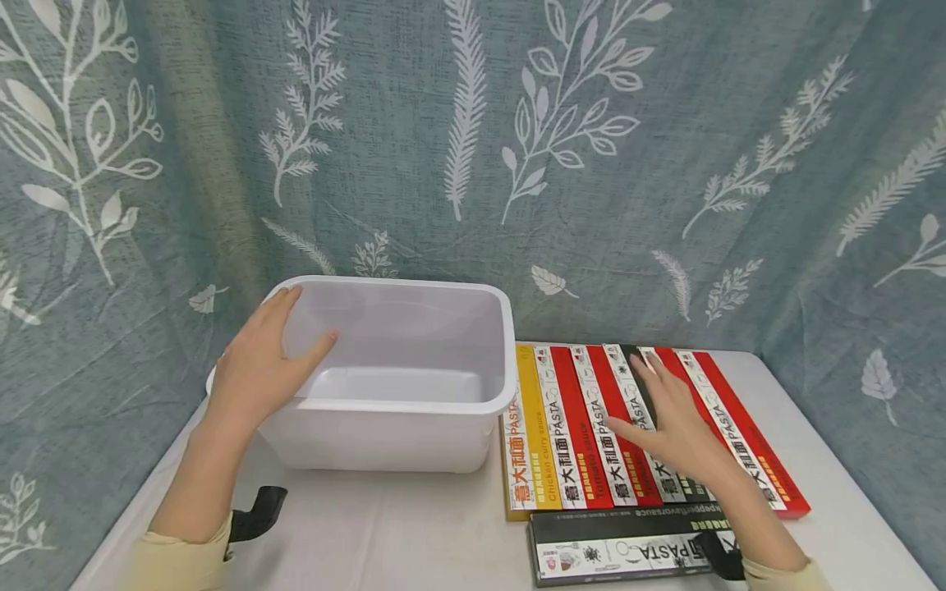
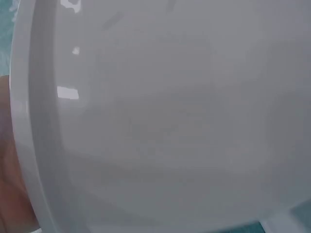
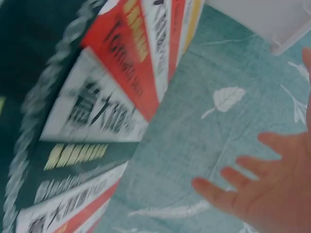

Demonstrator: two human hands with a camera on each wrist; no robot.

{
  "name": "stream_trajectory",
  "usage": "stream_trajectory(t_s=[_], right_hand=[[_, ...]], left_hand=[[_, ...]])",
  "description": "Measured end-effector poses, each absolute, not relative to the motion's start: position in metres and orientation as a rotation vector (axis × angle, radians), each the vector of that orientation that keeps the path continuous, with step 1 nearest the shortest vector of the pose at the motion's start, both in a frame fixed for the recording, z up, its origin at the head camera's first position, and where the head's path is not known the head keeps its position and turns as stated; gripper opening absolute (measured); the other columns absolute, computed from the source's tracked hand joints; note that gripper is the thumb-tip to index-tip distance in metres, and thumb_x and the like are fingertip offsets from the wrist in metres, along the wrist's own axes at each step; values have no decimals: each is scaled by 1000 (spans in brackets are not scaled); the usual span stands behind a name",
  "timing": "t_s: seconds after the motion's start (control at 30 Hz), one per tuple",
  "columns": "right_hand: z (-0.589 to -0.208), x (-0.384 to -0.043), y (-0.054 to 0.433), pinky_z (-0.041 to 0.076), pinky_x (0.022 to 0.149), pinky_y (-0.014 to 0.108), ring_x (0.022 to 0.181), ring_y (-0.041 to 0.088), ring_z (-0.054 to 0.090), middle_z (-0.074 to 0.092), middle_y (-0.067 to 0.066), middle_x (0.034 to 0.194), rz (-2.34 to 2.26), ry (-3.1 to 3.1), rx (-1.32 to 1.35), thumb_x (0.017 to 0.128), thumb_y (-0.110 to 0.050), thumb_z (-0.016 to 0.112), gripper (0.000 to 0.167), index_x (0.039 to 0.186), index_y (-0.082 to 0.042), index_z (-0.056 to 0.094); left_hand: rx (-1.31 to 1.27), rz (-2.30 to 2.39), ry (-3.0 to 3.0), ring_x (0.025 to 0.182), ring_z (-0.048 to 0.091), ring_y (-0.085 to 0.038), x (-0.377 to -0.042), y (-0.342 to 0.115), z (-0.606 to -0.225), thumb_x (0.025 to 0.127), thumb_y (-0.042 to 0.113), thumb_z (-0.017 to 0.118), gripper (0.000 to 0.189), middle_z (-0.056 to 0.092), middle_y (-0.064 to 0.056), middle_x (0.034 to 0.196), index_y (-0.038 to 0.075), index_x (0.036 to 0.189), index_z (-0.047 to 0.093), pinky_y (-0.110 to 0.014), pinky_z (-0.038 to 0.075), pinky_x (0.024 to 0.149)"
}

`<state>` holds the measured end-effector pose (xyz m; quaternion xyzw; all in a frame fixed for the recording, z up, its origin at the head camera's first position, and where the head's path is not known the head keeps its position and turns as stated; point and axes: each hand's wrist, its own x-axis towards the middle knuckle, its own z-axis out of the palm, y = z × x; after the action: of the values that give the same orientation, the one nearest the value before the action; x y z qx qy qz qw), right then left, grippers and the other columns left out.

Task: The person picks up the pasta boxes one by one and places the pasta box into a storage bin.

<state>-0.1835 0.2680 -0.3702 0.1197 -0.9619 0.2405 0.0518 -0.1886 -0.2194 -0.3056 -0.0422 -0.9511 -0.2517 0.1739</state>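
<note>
While the left hand (image 1: 262, 361) is at the left end of a white bin (image 1: 384, 443), its fingers reach toward the rim and its thumb stands well away from them, over the bin's inside; the hand looks released, and whether it touches the rim I cannot tell. In the left wrist view a smooth white surface of the bin fills most of the picture, with part of the hand at the left edge, beyond the rim.

The right hand (image 1: 676, 419) is over a row of pasta boxes (image 1: 584, 460), also released, its fingers spread and the thumb pointing left. The right wrist view shows its fingers extended and apart, with some of the boxes, blurred, across from them.

The row lies flat on the white table (image 1: 414, 525), to the right of the bin, the boxes side by side: yellow and white at the left end, then red and white, one black and white, and more red and white. Just in front of the row, a black box (image 1: 621, 548) lies crosswise, its lettering upside down. Behind everything hangs a blue-green curtain (image 1: 414, 164) with white leaf sprigs.
</note>
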Motion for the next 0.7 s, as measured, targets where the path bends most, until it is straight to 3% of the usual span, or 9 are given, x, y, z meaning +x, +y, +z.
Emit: stream_trajectory(t_s=[0.23, 0.43, 0.7], right_hand=[[-377, -165, 290, 34, 94, 72, 135, 45, 28, 33, 20, 149, 758, -2957, 622, 86, -48, 72, 84, 148, -4, 37], [-380, -149, 310, 43, 89, 66, 127, 39, 41, 44, 14, 140, 809, -3032, 694, 81, -49, 76, 78, 142, -10, 46], [-384, -128, 332, 46, 86, 60, 123, 38, 44, 48, 12, 134, 745, -3146, 689, 73, -55, 80, 81, 136, -14, 51]], left_hand=[[-126, -873, -2623, 128, 40, -49, -187, -249, -307, 97, 41, 56, 59, 42, -23, 146, 1, 140, 50, -66, 33, 97], [-60, -986, -2593, 123, 47, -47, -187, -264, -308, 98, 43, 54, 56, 44, -23, 145, 4, 139, 52, -61, 40, 95], [48, -1111, -2601, 132, 37, -48, -193, -271, -313, 99, 47, 50, 61, 40, -24, 147, 5, 144, 47, -64, 36, 98]])
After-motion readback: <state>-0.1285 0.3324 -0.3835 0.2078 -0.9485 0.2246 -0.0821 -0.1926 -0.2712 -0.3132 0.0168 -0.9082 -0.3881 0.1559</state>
